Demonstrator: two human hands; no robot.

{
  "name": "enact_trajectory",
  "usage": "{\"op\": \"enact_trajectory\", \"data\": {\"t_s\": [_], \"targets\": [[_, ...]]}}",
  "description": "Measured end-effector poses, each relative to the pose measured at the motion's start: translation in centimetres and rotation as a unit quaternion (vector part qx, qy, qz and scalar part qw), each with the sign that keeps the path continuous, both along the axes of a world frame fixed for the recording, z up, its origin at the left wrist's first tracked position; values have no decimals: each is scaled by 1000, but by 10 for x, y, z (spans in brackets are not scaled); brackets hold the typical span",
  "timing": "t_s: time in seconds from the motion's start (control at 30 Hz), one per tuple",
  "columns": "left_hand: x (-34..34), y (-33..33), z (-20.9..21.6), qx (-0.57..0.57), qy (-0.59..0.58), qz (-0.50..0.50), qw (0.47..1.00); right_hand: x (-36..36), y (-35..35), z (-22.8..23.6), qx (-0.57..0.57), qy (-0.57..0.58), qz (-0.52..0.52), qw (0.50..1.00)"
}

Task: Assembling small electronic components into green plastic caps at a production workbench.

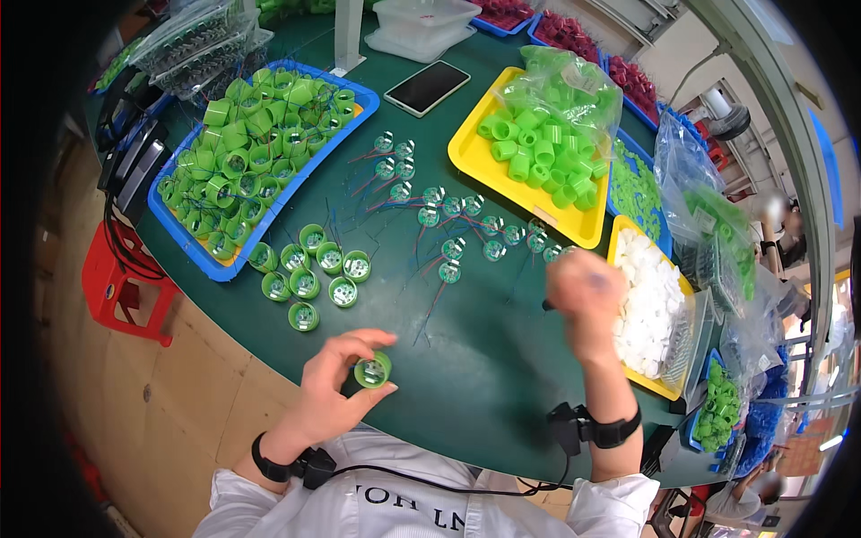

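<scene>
My left hand [336,381] pinches a green plastic cup [384,366] between thumb and fingers, near the front edge of the table. A small round circuit board shows inside the cup. My right hand [587,291] is curled and blurred, by the right end of the loose round circuit boards [493,249] with thin red and blue wires. A small dark tip juts from its left side; what it belongs to is hidden. Beyond my left hand stand several green cups [304,283] with boards inside.
A blue tray [193,255] heaped with wired green cups lies at the left. At the right are a yellow tray [574,226] of green cups and another yellow tray [659,386] with white parts [644,305]. A phone [428,88] lies farther back; a red stool [117,291] stands left.
</scene>
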State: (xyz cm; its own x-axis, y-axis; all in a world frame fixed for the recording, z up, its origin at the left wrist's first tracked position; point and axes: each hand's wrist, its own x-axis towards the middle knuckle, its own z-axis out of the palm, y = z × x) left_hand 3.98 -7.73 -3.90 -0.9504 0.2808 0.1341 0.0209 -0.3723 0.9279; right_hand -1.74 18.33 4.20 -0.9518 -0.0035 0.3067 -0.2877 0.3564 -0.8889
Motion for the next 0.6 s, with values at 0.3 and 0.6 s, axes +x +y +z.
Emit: {"op": "enact_trajectory", "data": {"t_s": [0.3, 0.6], "targets": [[-10, 9, -9, -494, 295, 200, 793, -26, -33, -66, 379, -2, 49, 924], [-18, 12, 90, -469, 435, 183, 747, -1, -16, -60, 396, 14, 104, 912]]}}
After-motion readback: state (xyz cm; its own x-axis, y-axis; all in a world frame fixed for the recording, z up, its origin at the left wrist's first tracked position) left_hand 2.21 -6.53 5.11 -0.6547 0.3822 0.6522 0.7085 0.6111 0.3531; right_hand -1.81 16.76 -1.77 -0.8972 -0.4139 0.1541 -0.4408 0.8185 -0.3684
